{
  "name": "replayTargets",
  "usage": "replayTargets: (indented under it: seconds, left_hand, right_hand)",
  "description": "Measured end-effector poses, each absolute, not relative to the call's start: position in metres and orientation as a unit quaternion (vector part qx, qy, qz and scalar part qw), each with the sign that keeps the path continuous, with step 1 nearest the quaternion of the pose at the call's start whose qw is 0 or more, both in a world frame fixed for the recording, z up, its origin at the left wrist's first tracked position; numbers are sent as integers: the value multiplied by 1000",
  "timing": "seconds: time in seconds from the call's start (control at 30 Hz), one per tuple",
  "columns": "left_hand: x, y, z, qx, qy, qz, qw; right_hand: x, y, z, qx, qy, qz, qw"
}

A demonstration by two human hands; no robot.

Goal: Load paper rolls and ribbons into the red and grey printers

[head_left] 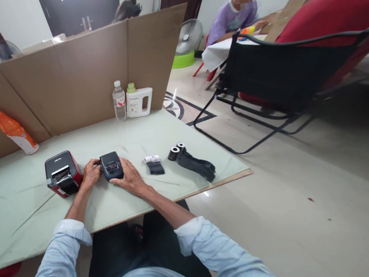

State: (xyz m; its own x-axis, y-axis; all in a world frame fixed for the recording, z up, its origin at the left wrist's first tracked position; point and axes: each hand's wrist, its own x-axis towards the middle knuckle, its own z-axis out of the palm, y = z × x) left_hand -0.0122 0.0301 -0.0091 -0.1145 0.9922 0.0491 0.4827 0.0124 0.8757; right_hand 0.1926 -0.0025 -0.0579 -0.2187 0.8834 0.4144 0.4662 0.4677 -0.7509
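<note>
Device [111, 166] between left hand [91, 172] and right [131, 178]

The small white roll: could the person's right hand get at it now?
Probably yes: nothing stands between the right hand and the white roll to its right, though that hand holds the small black device.

Makeshift indoor workroom, cardboard partition [81, 75] along a covered table [97, 135], black chair [264, 71], fan [190, 36], polished floor [285, 207]

orange bottle [14, 130] | clear bottle [119, 104] beside white jug [136, 103] (green-capped) | cardboard partition [75, 80] | green-based fan [186, 38] | black chair [265, 73]
</note>
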Motion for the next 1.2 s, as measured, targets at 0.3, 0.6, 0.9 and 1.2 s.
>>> replayTargets:
  seconds: [0.3,0.6,0.9,1.2]
  left_hand:
    - [-23,29,6,583,583,370,428]
    - [-29,30,6,571,564,383,458]
    - [-20,32,-5,514,541,436,502]
    - [-16,35,-3,481,538,451,525]
  right_hand:
    - [192,-2,-66,-460,-728,248,445]
    - [193,-5,-61,-458,-727,266,436]
    - [193,-8,-57,-476,-737,254,407]
    - [194,-11,-54,-498,-731,256,389]
